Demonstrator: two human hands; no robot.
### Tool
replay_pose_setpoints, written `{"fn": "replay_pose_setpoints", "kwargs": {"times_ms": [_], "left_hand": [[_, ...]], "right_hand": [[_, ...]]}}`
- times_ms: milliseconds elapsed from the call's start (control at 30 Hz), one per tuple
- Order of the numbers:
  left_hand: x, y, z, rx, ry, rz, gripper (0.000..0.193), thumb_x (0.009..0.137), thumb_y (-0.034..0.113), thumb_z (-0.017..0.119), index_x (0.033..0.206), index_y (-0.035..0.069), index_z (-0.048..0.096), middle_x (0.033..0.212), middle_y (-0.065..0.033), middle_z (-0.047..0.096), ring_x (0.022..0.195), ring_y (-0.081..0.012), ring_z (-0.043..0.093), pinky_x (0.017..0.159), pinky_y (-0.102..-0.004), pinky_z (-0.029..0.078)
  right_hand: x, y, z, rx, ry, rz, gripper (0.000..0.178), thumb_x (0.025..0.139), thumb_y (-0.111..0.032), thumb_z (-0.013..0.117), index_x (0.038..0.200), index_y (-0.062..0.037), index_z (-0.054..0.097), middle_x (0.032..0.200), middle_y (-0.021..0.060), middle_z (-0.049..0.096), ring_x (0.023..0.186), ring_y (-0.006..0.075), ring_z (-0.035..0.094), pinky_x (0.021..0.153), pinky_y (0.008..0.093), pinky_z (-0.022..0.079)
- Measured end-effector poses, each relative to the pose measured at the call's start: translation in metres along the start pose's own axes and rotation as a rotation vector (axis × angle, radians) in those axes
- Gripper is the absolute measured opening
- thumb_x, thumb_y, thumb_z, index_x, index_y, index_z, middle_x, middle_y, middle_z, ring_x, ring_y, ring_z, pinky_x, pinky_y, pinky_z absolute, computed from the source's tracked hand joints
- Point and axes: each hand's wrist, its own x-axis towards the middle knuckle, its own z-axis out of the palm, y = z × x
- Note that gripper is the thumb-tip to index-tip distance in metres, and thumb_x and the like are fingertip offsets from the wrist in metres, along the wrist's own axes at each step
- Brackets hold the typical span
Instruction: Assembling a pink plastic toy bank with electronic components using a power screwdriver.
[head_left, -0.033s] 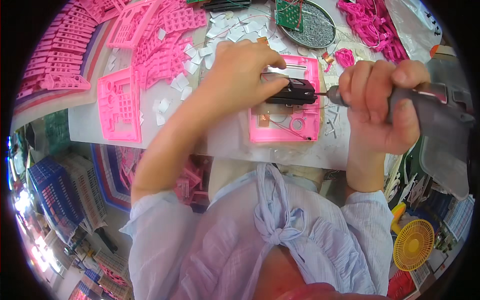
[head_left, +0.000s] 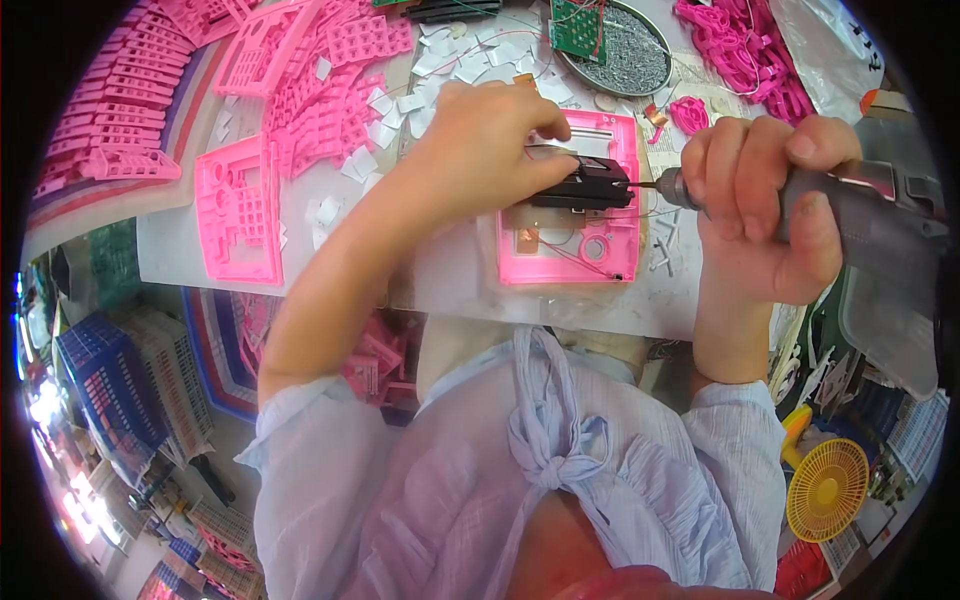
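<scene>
A pink plastic casing [head_left: 520, 268] lies on the worktable in front of me, with wires, a copper-coloured tab and a ring-shaped opening. Across it sits a black plastic mechanism [head_left: 595, 190]. My left hand [head_left: 490, 135] grips the mechanism from its left side, thumb on top; some fingers are hidden behind it. In my right hand [head_left: 765, 190] is a grey electric screwdriver [head_left: 880, 215], held nearly level. Its thin bit points left and reaches the right end of the mechanism; whether it sits in a screw is too small to tell.
A round dish of small metal screws [head_left: 630, 65] stands behind the casing, partly under a green circuit board [head_left: 578, 35]. White pieces [head_left: 470, 60] are scattered nearby. Pink parts [head_left: 320, 120] pile up at the left beside another pink casing [head_left: 238, 210]. Pink cords [head_left: 740, 60] lie far right.
My right hand and the screwdriver have shifted very slightly to the right. My left forearm has moved slightly; its hand still grips the mechanism.
</scene>
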Motion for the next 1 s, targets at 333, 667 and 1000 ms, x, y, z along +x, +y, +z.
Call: {"fn": "replay_pose_setpoints", "kwargs": {"times_ms": [333, 667, 1000], "left_hand": [[0.030, 0.013, -0.008, 0.065, -0.407, -0.189, 0.019, 0.079, 0.020, 0.074, 0.086, 0.003, 0.068, 0.079, -0.0108, 0.070, 0.075, -0.0265, 0.069, 0.076, -0.0375, 0.052], [-0.036, 0.024, -0.010, 0.185, 0.145, 0.029, 0.033, 0.076, 0.029, 0.082, 0.098, 0.010, 0.065, 0.094, -0.0056, 0.067, 0.087, -0.0259, 0.061, 0.080, -0.0390, 0.039], [-0.056, 0.016, 0.030, 0.301, 0.274, 0.070, 0.045, 0.071, 0.030, 0.083, 0.111, 0.016, 0.067, 0.095, 0.0008, 0.068, 0.088, -0.0197, 0.060, 0.083, -0.0403, 0.032]], "right_hand": [[-0.004, -0.004, -0.017, -0.016, -0.094, -0.010, 0.036, 0.099, -0.029, 0.050, 0.130, -0.0101, 0.049, 0.069, -0.0031, 0.046, 0.058, 0.0102, 0.042, 0.062, 0.0320, 0.037], [-0.008, 0.000, -0.014, -0.033, -0.082, -0.025, 0.034, 0.099, -0.028, 0.052, 0.129, -0.0104, 0.049, 0.068, -0.0022, 0.047, 0.059, 0.0120, 0.043, 0.063, 0.0329, 0.040], [-0.001, 0.037, 0.017, -0.127, 0.028, -0.028, 0.033, 0.100, -0.029, 0.061, 0.122, -0.0085, 0.049, 0.066, -0.0002, 0.048, 0.060, 0.0134, 0.046, 0.061, 0.0334, 0.042]]}}
